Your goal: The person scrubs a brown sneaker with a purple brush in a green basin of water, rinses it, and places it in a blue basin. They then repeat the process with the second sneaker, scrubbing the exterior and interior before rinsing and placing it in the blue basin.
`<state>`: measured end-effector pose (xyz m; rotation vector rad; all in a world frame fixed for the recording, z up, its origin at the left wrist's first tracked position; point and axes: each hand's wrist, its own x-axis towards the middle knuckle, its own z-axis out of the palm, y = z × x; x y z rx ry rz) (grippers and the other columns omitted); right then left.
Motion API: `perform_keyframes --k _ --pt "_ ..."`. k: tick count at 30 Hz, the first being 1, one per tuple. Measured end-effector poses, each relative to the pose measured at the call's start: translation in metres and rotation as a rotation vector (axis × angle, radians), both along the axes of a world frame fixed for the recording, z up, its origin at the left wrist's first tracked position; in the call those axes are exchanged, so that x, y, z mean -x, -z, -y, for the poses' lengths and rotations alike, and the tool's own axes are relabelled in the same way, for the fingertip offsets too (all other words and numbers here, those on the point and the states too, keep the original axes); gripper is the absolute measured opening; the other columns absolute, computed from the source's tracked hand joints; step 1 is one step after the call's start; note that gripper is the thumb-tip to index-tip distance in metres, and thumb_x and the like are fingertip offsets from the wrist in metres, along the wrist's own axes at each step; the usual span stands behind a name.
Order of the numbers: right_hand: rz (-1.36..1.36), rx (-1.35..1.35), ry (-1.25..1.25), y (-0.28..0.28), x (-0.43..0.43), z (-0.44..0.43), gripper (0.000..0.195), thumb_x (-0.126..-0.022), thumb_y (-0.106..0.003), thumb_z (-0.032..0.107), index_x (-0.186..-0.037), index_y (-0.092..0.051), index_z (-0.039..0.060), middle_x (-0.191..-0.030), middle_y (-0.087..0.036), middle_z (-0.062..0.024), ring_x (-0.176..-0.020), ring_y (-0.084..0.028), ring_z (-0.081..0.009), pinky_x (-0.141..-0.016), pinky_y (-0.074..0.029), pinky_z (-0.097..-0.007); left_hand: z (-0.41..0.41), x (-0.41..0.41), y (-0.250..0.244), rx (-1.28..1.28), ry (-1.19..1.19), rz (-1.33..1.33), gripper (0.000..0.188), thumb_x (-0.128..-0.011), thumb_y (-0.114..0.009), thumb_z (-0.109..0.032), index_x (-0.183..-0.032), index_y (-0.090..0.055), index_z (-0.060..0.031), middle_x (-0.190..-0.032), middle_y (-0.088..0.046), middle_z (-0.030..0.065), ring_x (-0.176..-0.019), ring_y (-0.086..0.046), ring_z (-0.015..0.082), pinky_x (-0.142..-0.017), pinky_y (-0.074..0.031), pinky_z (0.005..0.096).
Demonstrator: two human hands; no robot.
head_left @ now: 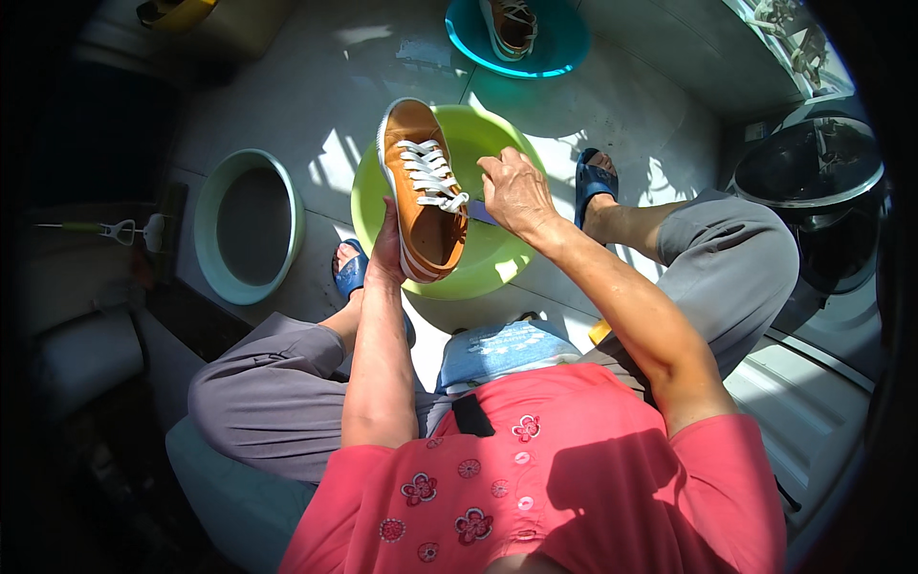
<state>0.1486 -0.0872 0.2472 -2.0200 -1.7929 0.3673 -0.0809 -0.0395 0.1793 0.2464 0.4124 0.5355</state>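
An orange-brown sneaker with white laces [414, 194] is held up over the left part of a yellow-green plastic basin [470, 283]. My left hand [387, 247] grips its side near the heel, with most of the fingers hidden behind the shoe. To the right of the shoe, my right hand [515, 188] is over the basin with its fingers bent. A bit of something purple [482, 212] shows between the shoe and that hand; whether the hand holds it is unclear. The shoe's laces are threaded and its opening faces up towards me.
Beyond the basin, a second sneaker [510, 32] lies in a blue basin [549, 69]. A pale green basin with dark contents [295, 237] stands at left. My sandalled feet flank the middle basin. A blue cloth [502, 348] is between my legs, and a black, round-lidded container [810, 165] is at right.
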Motion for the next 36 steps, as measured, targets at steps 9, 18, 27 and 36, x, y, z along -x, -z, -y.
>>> perform_keyframes --k 9,18,27,36 --pt "0.026 -0.226 -0.231 -0.085 0.027 -0.005 0.034 -0.071 -0.069 0.015 -0.100 -0.070 -0.0016 -0.131 -0.053 -0.0204 -0.128 -0.044 -0.0361 -0.101 -0.039 -0.0507 -0.006 -0.019 -0.064 -0.187 -0.030 0.076 0.084 -0.097 -0.042 -0.067 -0.153 -0.032 -0.0053 -0.146 -0.051 0.0139 -0.129 -0.056 0.0284 -0.109 -0.048 0.0449" --pt "0.361 -0.598 -0.273 -0.112 0.026 -0.018 0.021 -0.075 -0.068 0.013 -0.093 -0.067 0.0025 -0.114 -0.062 -0.0148 -0.115 -0.055 -0.0308 -0.090 -0.042 -0.0472 0.004 -0.019 -0.103 -0.254 -0.164 0.121 0.081 -0.097 -0.053 -0.059 -0.150 -0.036 -0.0012 -0.145 -0.052 0.0151 -0.127 -0.057 0.0294 -0.107 -0.048 0.0447" --pt "0.217 -0.759 -0.377 -0.145 0.028 -0.003 0.031 -0.072 -0.069 0.004 -0.102 -0.060 0.0015 -0.092 -0.060 -0.0136 -0.083 -0.062 -0.0295 -0.069 -0.048 -0.0382 0.018 -0.019 -0.117 -0.257 -0.232 0.181 0.073 -0.102 -0.046 -0.056 -0.149 -0.039 -0.0010 -0.142 -0.055 0.0140 -0.125 -0.059 0.0272 -0.108 -0.048 0.0425" --pt "0.191 -0.724 -0.311 -0.141 0.029 -0.010 0.030 -0.072 -0.069 0.002 -0.099 -0.054 0.0025 -0.087 -0.057 -0.0148 -0.078 -0.062 -0.0312 -0.065 -0.053 -0.0401 0.022 -0.019 -0.118 -0.248 -0.166 0.206 0.069 -0.103 -0.039 -0.058 -0.149 -0.041 -0.0057 -0.140 -0.057 0.0130 -0.123 -0.061 0.0260 -0.106 -0.050 0.0422"
